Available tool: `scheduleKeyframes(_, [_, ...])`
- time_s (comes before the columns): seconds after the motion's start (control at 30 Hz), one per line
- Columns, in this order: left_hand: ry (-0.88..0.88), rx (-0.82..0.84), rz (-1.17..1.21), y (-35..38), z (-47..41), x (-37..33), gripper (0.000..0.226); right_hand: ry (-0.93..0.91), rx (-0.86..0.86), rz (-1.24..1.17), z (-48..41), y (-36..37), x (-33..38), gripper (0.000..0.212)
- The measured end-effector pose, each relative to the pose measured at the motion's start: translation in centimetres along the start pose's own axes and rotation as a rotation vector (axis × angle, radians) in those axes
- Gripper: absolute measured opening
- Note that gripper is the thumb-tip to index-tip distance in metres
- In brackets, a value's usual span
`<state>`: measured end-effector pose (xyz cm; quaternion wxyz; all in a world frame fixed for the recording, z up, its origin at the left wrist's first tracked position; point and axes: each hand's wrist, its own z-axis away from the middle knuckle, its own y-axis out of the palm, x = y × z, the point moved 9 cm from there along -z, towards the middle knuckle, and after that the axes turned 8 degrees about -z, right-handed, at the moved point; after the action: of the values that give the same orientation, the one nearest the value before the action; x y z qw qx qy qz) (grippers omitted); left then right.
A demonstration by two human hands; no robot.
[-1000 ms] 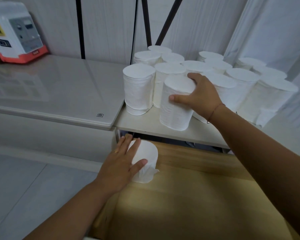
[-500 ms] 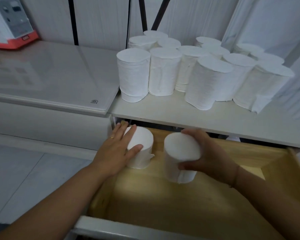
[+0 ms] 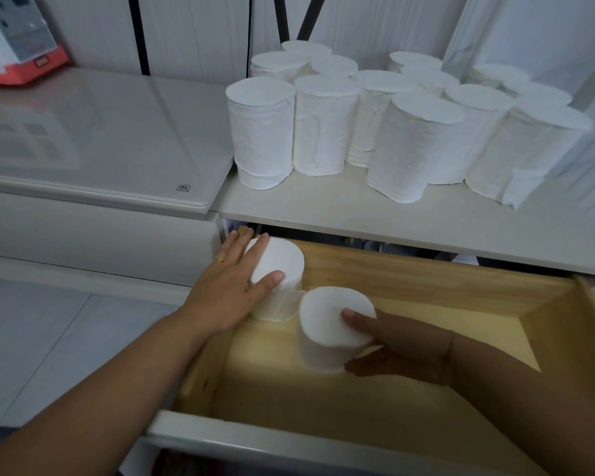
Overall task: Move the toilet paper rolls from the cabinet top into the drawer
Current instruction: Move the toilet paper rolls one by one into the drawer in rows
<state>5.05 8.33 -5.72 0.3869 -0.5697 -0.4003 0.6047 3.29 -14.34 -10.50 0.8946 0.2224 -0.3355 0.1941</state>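
Having left worktop (image 3: pixel 392 214), second roll (image 3: pixel 327 321) is being seated in drawer (image 3: pixel 426 269) by gripping right hand (image 3: pixel 402 348); first roll (image 3: pixel 285 259) being steadied by flat left hand (image 3: pixel 227 293).

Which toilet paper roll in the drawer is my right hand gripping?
The front roll, with the right hand curled round its side. The corner roll only has the left hand resting flat on it.

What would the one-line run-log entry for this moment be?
stage: loading drawer | left hand: rests on corner roll | right hand: grips second roll beside it | cabinet top: upright rolls waiting
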Motion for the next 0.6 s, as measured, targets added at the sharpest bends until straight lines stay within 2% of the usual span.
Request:
scheduleKeyframes(0.13, [-0.002, 0.008, 0.010, 0.0, 0.0, 0.1, 0.075, 0.020, 0.030, -0.066, -2.0, 4.1, -0.8, 0.063])
scheduleKeyframes(0.3, [-0.011, 0.006, 0.038, 0.1, -0.1, 0.2, 0.072, 0.034, 0.026, -0.241, -3.6, 8.2, -1.0, 0.047])
scheduleKeyframes(0.4, [-0.012, 0.013, 0.041, 0.1, -0.3, 0.3, 0.070, 0.029, -0.016, -0.300, -4.7, 9.1, -1.2, 0.065])
scheduleKeyframes(0.53, [-0.008, 0.015, 0.030, 0.1, -0.3, 0.1, 0.068, 0.048, -0.006, -0.264, -4.9, 9.5, -1.4, 0.064])
scheduleKeyframes(0.6, [-0.005, 0.006, 0.027, 0.0, -0.3, 0.1, 0.068, 0.089, 0.058, -0.114, -4.0, 9.6, -1.1, 0.058])
